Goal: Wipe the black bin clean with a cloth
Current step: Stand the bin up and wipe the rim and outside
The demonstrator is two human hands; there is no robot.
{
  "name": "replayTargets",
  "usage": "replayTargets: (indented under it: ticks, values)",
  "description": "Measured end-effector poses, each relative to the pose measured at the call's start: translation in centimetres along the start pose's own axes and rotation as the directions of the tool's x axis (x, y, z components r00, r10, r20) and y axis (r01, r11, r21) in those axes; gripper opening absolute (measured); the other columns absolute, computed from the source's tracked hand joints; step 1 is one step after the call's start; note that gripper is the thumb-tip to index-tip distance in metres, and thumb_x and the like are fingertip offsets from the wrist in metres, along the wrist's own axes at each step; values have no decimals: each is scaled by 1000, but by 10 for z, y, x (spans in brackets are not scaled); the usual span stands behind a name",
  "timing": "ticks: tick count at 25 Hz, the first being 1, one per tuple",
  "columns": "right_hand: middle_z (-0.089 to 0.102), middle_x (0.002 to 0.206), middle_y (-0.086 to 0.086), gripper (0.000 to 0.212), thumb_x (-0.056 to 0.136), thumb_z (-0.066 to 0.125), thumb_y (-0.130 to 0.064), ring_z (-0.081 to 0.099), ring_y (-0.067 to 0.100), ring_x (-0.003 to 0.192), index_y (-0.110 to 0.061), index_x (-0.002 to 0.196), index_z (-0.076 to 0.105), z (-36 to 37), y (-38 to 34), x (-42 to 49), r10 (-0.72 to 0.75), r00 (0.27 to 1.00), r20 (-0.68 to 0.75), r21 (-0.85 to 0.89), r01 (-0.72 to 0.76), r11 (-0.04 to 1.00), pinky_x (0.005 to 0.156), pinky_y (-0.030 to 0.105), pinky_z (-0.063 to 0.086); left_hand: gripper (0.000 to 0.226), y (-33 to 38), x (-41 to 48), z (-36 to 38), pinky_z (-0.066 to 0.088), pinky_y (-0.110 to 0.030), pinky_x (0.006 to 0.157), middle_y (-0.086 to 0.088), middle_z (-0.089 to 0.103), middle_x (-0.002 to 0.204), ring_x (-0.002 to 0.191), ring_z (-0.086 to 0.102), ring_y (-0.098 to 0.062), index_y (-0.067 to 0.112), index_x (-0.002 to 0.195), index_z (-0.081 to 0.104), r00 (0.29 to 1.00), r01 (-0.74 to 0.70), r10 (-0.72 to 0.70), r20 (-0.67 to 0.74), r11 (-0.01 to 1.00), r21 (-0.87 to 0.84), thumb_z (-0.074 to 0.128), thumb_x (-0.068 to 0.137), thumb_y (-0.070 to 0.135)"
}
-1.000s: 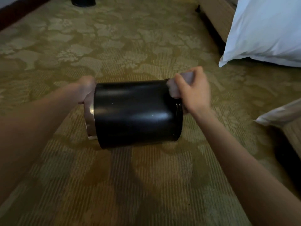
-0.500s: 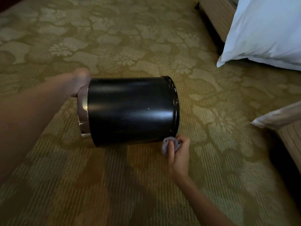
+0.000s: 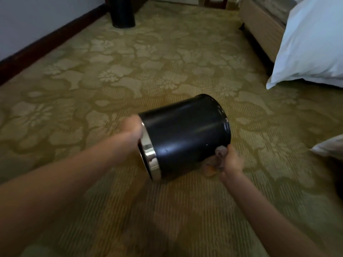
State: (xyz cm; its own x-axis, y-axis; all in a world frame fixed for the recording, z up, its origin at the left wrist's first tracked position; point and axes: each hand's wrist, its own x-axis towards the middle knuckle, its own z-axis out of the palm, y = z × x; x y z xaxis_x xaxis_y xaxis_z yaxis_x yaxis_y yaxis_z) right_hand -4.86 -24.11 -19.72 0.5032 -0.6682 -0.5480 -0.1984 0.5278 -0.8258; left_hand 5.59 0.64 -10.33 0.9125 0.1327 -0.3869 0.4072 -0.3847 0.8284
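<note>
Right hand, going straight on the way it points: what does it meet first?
The black bin, low on its side wall near the base; the cloth in the right hand looks pressed against it, though blur hides contact.

The floor (image 3: pixel 111 80) is gold carpet with a pale flower pattern; a second black bin (image 3: pixel 122 13) stands upright on it by the far wall; a white pillow (image 3: pixel 311 43) rests on it at right; another pale cushion (image 3: pixel 330 147), perhaps a pillow, lies at the right edge.
</note>
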Motion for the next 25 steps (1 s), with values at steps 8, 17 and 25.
replayTargets:
  ticks: [8, 17, 25]
  values:
    - [66, 110, 8, 22, 96, 62, -35, 67, 23, 99, -19, 110, 55, -48, -31, -44, -209, 972, 104, -167, 224, 960, 84, 44, 57, 19, -52, -135, -9, 60, -30, 68, -1, 71, 100, 80, 73, -13, 24, 110, 62, 663, -370, 191, 724, 924, 95, 48, 98, 21]
    - [73, 82, 15, 24, 90, 68, -29, 68, 26, 69, -9, 103, 67, -164, 74, -122, 22, 1000, 17, -54, -21, 998, 56, 33, 55, 63, -38, -67, -10, 43, -29, 78, 3, 50, 132, 118, 53, -15, 24, 135, 35, 482, -706, 444, 755, -313, 635, 35, 89, 67]
    - [59, 69, -4, 18, 98, 59, -27, 59, 9, 65, -20, 83, 53, -125, 8, -101, -281, 960, 21, -19, 281, 959, 67, 35, 47, 36, -23, -116, 26, 33, -29, 58, 8, 43, 67, 58, 44, -10, 22, 97, 60, 524, -676, 297, 799, -426, 601, 32, 99, 45]
